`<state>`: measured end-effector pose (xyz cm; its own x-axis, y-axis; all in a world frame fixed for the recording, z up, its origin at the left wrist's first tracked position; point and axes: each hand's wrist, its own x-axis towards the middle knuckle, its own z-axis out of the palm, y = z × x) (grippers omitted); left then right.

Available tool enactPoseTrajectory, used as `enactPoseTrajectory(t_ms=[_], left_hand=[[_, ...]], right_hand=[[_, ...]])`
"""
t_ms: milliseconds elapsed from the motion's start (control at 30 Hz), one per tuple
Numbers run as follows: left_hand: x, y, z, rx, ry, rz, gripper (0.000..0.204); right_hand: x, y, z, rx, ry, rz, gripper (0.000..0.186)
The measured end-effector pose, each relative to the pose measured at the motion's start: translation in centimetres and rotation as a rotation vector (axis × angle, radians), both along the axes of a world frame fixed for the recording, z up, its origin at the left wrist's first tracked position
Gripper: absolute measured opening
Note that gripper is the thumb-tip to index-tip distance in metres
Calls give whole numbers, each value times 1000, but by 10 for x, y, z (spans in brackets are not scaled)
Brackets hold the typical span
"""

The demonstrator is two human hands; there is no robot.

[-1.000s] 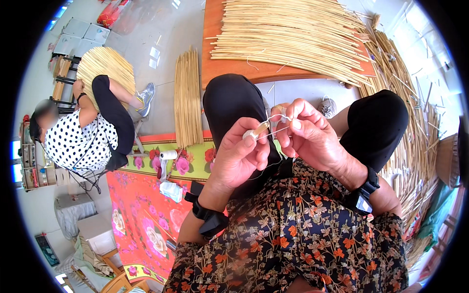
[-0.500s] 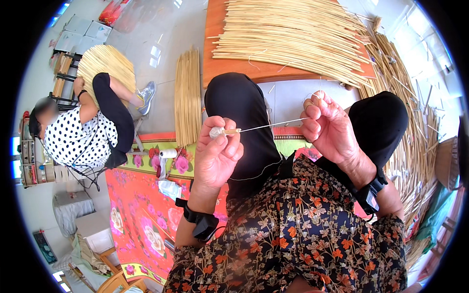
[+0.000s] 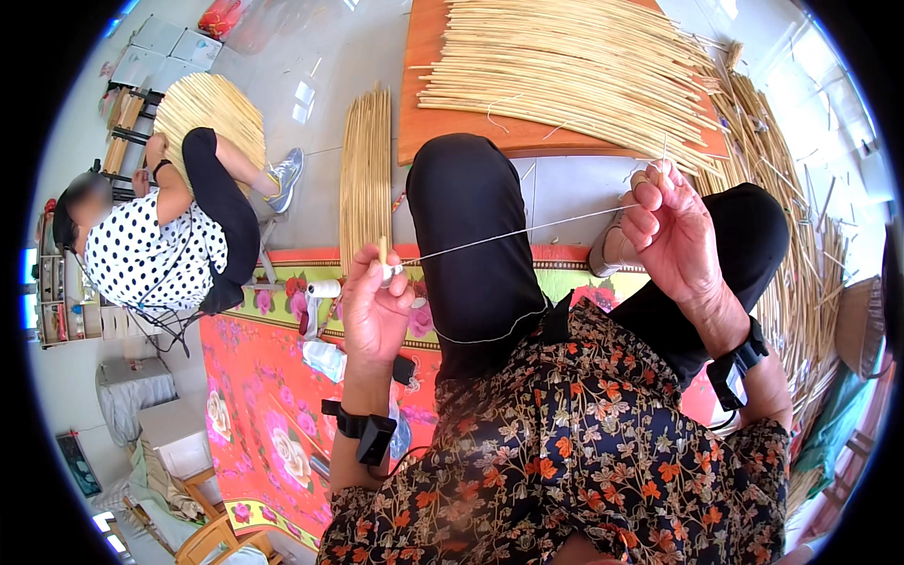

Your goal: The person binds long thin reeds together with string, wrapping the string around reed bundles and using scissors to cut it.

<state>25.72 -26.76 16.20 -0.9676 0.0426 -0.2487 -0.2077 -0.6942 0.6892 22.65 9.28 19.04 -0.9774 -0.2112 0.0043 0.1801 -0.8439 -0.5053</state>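
My left hand (image 3: pixel 370 315) is closed on a thread bobbin (image 3: pixel 389 271), a short pale stick wound with white thread. From it a taut white thread (image 3: pixel 527 229) runs up across my black-clad knee to my right hand (image 3: pixel 685 235), raised higher on the right. The right thumb and fingers are pinched together on the thread, and a thin needle-like thing (image 3: pixel 665 146) points up from them. A slack length of thread (image 3: pixel 490 341) hangs in a curve over my thigh. Beyond my knees, long pale stalks (image 3: pixel 565 75) lie side by side on an orange-brown board (image 3: pixel 421 122).
A stalk bundle (image 3: pixel 367 169) lies on the floor left of my knee. More loose stalks (image 3: pixel 772 188) are piled at right. A white thread spool (image 3: pixel 324 289) rests on the red flowered cloth (image 3: pixel 254 377). At left another person (image 3: pixel 155 245) sits holding a rounded stalk mat (image 3: pixel 212 113).
My hands have moved apart, the left one leftward and the right one up and right. The thread between them is longer, and the bobbin's stick has turned to point upward.
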Motion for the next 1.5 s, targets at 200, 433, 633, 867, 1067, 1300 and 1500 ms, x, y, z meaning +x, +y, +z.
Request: enactPoseTrajectory(t_ms=[200,433,633,867,1067,1300,1500], left_hand=[[17,-37,-34,-285,-77,99,12],[63,-120,-118,-363,-361,201,10],[136,-188,-200,-308,-565,102,6],[182,-179,-205,-73,-680,-86,10],[217,-198,-217,-586,-971,-419,7],[114,-198,-172,-1171,-372,-252,23],[-26,-18,69,-758,444,47,25]], right_hand=[[-7,16,6,34,-36,-72,13],[-30,41,13,23,24,-122,12],[-50,73,24,147,65,-214,12],[-92,131,27,160,132,-153,12],[-99,123,44,297,182,-186,12],[-78,49,83,780,193,18,14],[-58,-22,101,805,218,444,10]])
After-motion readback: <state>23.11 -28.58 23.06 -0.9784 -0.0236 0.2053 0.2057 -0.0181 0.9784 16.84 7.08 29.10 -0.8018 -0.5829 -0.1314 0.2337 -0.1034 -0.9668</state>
